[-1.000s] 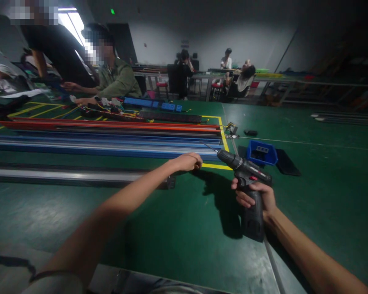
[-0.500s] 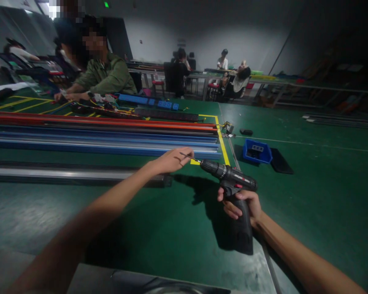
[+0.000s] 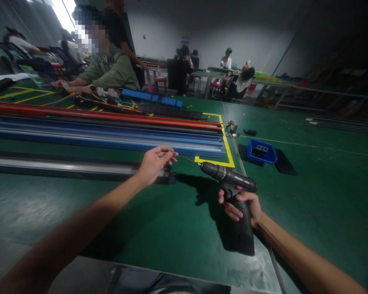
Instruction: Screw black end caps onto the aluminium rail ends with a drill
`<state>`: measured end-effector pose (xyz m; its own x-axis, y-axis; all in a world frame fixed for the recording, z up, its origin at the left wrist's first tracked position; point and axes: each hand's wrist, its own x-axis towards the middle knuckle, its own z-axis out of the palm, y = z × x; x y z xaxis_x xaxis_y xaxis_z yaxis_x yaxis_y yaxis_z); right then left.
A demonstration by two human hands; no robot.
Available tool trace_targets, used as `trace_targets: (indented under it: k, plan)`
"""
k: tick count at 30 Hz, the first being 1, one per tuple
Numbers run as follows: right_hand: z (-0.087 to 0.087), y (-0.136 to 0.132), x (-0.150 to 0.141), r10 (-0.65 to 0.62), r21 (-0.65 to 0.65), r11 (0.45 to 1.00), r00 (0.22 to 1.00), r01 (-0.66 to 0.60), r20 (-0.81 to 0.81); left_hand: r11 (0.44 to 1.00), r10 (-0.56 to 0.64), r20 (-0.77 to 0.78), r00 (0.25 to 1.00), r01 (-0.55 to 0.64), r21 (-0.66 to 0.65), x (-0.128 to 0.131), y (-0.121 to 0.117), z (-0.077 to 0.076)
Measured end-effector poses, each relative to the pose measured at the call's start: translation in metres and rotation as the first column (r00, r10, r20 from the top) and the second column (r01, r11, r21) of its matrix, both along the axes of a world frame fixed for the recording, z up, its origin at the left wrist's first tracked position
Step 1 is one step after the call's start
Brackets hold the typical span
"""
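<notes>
My right hand (image 3: 241, 206) grips a black cordless drill (image 3: 230, 177) by its handle, with the chuck turned to the left. A long thin bit (image 3: 188, 159) sticks out of the chuck. At the bit's tip is my left hand (image 3: 157, 163), thumb and fingers pinched together; whatever is between them is too small to make out. Under and behind that hand lies a dark rail (image 3: 79, 166) with a pale strip along it, its end cap (image 3: 171, 176) just below the fingers.
Blue rails (image 3: 110, 141) and an orange rail (image 3: 125, 118) lie beyond, inside yellow tape (image 3: 228, 149). A blue bin (image 3: 262, 152) with small parts stands right, beside a flat black piece (image 3: 285, 162). Across the green table, a co-worker in a green sleeve (image 3: 119, 69) handles wiring (image 3: 107, 98).
My left hand has moved left from alongside the bit to its tip, with its fingers now pinched. The drill stays almost still. A standing person appears behind the co-worker.
</notes>
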<state>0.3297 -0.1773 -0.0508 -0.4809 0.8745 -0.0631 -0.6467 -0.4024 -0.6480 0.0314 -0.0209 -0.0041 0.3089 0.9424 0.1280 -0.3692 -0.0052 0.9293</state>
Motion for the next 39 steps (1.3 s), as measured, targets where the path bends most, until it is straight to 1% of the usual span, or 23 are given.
trace_targets:
  k: [2,5,13,17,22,26,29,32,39]
  plan:
    - [-0.001,0.000,0.000,0.010,-0.006,1.000,1.000,-0.010,0.001,0.999,-0.008,0.025,1.000,0.008,-0.033,0.000,-0.004,-0.002]
    - [-0.002,0.001,0.001,0.026,-0.026,0.999,1.000,-0.025,0.004,0.999,-0.004,0.045,0.999,0.006,-0.048,0.000,-0.008,-0.006]
    - [-0.003,0.001,0.001,0.063,-0.057,0.997,0.998,-0.061,0.029,0.999,-0.019,0.003,1.000,0.019,0.027,0.000,-0.009,-0.017]
    - [-0.003,0.001,0.002,0.079,-0.060,0.995,0.996,-0.076,0.040,0.996,-0.077,-0.033,0.996,0.078,0.033,-0.001,-0.008,-0.020]
    - [-0.003,0.001,0.003,0.084,-0.045,0.996,0.994,-0.081,0.071,0.992,-0.120,-0.037,0.992,0.122,0.037,-0.002,-0.009,-0.021]
    - [-0.003,0.001,0.003,0.062,-0.052,0.997,0.992,-0.057,0.108,0.986,-0.166,-0.031,0.986,0.166,0.023,-0.001,-0.011,-0.020]
    - [-0.004,0.002,0.004,0.053,-0.057,0.997,0.990,-0.045,0.131,0.986,-0.166,-0.029,0.986,0.167,0.002,0.001,-0.011,-0.018]
    - [-0.004,0.002,0.004,0.056,-0.052,0.997,0.991,-0.050,0.121,0.987,-0.163,-0.032,0.986,0.163,-0.006,0.002,-0.011,-0.018]
    - [-0.003,0.002,0.003,0.060,-0.051,0.997,0.993,-0.055,0.100,0.991,-0.125,-0.061,0.990,0.128,0.042,0.002,-0.010,-0.018]
